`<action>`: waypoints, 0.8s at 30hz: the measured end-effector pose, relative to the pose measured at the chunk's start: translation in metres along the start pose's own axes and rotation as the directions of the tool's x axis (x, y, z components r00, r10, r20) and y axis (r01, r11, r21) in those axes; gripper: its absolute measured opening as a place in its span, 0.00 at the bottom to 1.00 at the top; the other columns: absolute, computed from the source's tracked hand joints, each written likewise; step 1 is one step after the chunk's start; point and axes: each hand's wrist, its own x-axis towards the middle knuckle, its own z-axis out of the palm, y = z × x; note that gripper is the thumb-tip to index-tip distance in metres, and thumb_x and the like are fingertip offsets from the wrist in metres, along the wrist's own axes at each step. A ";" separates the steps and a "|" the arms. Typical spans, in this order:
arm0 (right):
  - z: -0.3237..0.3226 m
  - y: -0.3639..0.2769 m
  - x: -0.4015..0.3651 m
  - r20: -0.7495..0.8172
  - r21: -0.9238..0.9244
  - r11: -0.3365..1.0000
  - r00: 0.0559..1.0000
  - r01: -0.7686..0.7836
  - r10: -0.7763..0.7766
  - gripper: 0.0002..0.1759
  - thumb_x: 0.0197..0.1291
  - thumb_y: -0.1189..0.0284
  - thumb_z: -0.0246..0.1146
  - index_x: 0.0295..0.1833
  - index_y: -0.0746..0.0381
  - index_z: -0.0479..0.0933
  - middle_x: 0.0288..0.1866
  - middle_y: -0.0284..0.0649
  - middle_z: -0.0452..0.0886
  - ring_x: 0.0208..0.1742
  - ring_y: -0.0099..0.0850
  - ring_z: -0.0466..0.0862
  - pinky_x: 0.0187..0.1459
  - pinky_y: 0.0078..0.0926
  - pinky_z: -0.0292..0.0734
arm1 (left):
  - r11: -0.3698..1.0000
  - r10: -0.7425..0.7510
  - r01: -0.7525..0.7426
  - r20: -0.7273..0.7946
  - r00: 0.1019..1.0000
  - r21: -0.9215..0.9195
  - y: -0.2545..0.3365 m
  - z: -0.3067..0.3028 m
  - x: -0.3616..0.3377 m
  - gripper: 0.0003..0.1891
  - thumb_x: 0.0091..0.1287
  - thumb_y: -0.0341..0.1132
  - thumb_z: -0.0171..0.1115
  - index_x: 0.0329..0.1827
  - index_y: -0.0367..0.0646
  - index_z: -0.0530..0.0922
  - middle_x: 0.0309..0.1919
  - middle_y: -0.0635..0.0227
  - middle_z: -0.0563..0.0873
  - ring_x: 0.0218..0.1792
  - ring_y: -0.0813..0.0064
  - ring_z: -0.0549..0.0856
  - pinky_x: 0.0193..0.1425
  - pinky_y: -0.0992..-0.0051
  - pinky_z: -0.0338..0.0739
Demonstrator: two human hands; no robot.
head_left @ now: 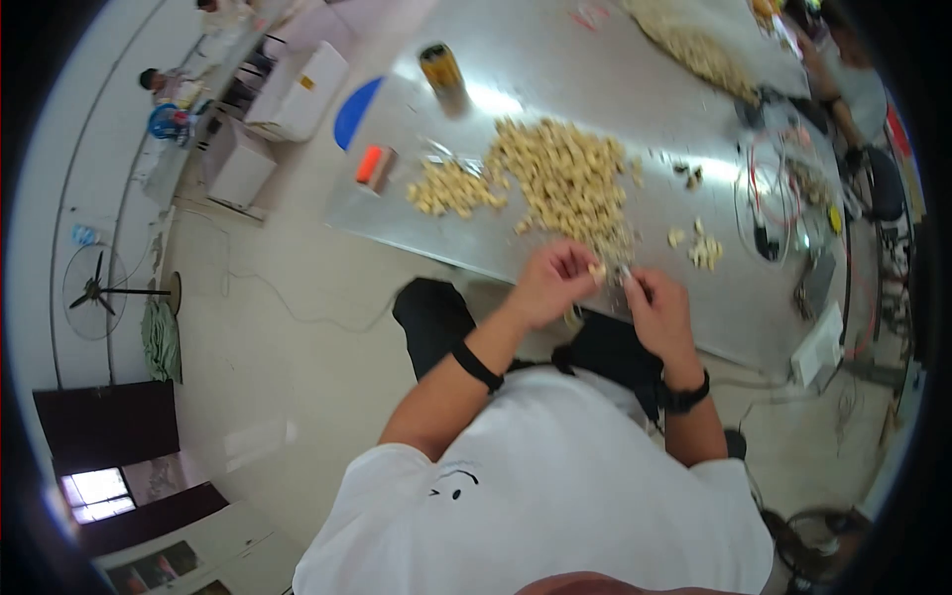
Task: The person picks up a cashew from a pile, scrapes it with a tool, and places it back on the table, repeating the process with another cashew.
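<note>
My left hand, with a black band on its wrist, is closed on a small pale nut piece at the table's near edge. Just to its right, my right hand, wearing a black watch, pinches a small thin tool, whose shape is hard to make out. Beyond both hands spreads a large pile of pale nuts, with small crumbs at its near end. A smaller pile lies to the left. To the right are a little group of pale pieces and some dark bits.
On the metal table stand a yellow can and an orange-topped box. Cables and a white device are at the right. A person sits at the upper right; a heap lies at the far edge.
</note>
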 end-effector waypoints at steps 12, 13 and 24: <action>0.003 -0.003 -0.003 -0.049 -0.060 0.997 0.998 -0.037 0.035 0.10 0.66 0.69 0.66 0.46 0.65 0.84 0.28 0.47 0.84 0.27 0.39 0.84 0.32 0.36 0.76 | 0.976 -0.012 0.017 0.025 1.000 -0.216 0.001 0.006 -0.004 0.04 0.71 0.24 0.66 0.47 0.38 0.84 0.36 0.70 0.88 0.38 0.81 0.88 0.44 0.80 0.84; 0.003 -0.001 -0.005 -0.054 -0.072 0.997 0.998 -0.032 0.028 0.10 0.66 0.69 0.66 0.46 0.65 0.84 0.29 0.49 0.85 0.28 0.44 0.85 0.33 0.39 0.78 | 0.973 -0.014 0.016 0.013 1.000 -0.229 -0.001 0.007 -0.006 0.05 0.71 0.23 0.66 0.47 0.38 0.84 0.36 0.70 0.88 0.38 0.81 0.88 0.44 0.79 0.84; 0.000 -0.018 -0.010 -0.031 -0.237 0.971 0.999 0.025 -0.034 0.10 0.64 0.69 0.65 0.46 0.62 0.83 0.35 0.53 0.85 0.38 0.56 0.85 0.39 0.52 0.79 | 0.996 0.082 -0.082 -0.014 0.997 -0.023 0.001 0.013 -0.003 0.07 0.68 0.22 0.68 0.48 0.39 0.85 0.35 0.74 0.85 0.34 0.85 0.83 0.39 0.82 0.79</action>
